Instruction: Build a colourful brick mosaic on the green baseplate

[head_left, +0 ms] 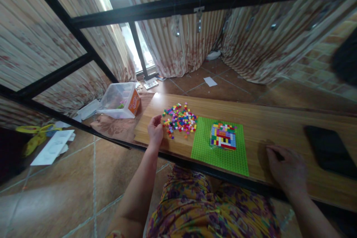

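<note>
Loose small toy bricks (182, 121) of many colours lie in a scattered pile on the wooden table. At the pile's left edge rests my left hand (155, 131), its fingers curled in and their inner side hidden. A green baseplate (203, 148) lies right of the pile, carrying a low block of built bricks (223, 136) in mixed colours. To the right of the baseplate, apart from it, my right hand (287, 167) lies on the table with fingers bent towards the thumb. Whether anything small is inside either hand cannot be seen.
A black phone-like slab (330, 150) lies at the table's right. Beyond the left end stands a clear plastic box (117, 100) with an orange label and a few pieces inside. Black metal bars (156, 11) cross in front, with curtains behind. Papers (52, 147) lie on the tiled floor.
</note>
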Tool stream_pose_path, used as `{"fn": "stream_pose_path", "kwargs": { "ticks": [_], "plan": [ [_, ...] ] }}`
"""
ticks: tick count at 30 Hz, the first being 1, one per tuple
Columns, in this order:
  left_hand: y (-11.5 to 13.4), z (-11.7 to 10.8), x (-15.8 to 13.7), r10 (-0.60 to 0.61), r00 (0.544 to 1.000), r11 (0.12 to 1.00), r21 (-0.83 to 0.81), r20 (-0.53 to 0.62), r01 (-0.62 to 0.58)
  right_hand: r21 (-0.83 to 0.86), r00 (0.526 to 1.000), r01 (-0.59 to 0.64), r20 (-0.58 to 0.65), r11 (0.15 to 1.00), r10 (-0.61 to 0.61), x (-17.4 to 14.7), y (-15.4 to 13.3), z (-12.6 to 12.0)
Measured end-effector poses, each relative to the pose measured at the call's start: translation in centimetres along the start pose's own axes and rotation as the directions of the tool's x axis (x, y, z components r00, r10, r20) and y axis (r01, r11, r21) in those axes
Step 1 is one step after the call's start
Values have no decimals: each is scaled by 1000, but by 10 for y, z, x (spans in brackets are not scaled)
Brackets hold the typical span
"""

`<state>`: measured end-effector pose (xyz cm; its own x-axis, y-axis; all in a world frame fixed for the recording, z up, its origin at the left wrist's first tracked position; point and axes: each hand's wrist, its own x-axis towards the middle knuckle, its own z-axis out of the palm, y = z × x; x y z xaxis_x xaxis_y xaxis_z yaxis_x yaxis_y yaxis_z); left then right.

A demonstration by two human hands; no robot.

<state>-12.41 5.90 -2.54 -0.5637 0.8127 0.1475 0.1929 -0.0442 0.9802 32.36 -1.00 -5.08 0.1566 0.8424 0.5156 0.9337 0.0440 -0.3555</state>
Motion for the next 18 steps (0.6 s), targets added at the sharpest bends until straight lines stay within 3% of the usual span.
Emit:
{"fn": "stream_pose_path", "kwargs": {
  "ticks": [3, 6, 11, 14, 18],
  "plan": [
    [0, -11, 1, 15, 1000, 999, 42, -3, -15, 3, 1000, 14, -7, 1000, -14, 0, 1, 0],
    [2, -23, 0, 48, 996, 973, 223, 71, -63, -20, 1000, 21, -11, 1000, -21, 0, 3, 2],
    [8, -29, -7, 125, 964, 836, 498, 233, -229, -29, 1000, 12, -26, 1000, -12, 0, 3, 4],
    [11, -24, -10, 152, 951, 803, 527, 269, -277, -21, 999, 24, -30, 999, -25, 1, 3, 3],
    [12, -19, -14, 138, 942, 840, 467, 305, -275, -27, 999, 33, -37, 999, -34, 1, 3, 3]
  ]
}}
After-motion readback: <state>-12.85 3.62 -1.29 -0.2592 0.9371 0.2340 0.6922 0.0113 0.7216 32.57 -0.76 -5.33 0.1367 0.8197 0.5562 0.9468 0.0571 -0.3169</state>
